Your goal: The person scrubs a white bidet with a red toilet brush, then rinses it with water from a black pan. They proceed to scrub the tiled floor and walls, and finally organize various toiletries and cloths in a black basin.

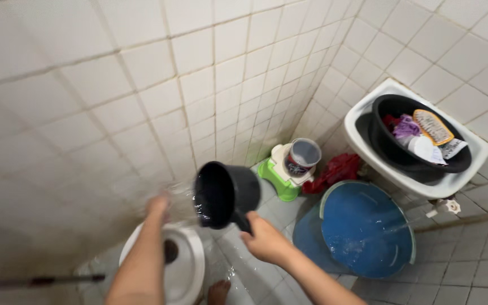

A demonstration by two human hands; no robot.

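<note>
Over the white squat toilet (190, 265) in the tiled corner, the right hand (266, 240) was closed around the handle of a dark plastic dipper (225, 194), fingers wrapped tight on it. And the dipper was tipped right over on its side, mouth facing the left, sitting just above and to the left of that gripping hand, the handle running down into the fist. Water was spilling from the rim, a clear sheet of it between the dipper and the left hand (158, 204). That left hand was up beside the dipper's mouth, in the stream, blurred; whether its fingers were spread or curled could not be told. It held nothing that could be seen.

To the right, on the floor, a big blue bucket (368, 229) held water, with a thin jet arcing into it from a white tap (446, 207) under the basin. The white wash basin (368, 121) carried a black tub (385, 149) full of cloths and packets. Behind the dipper stood a green and white stool (278, 179) with a small grey-rimmed container (302, 157) on top, red cloth (337, 170) just beside it. A bare toe (219, 292) showed at the bottom edge.
</note>
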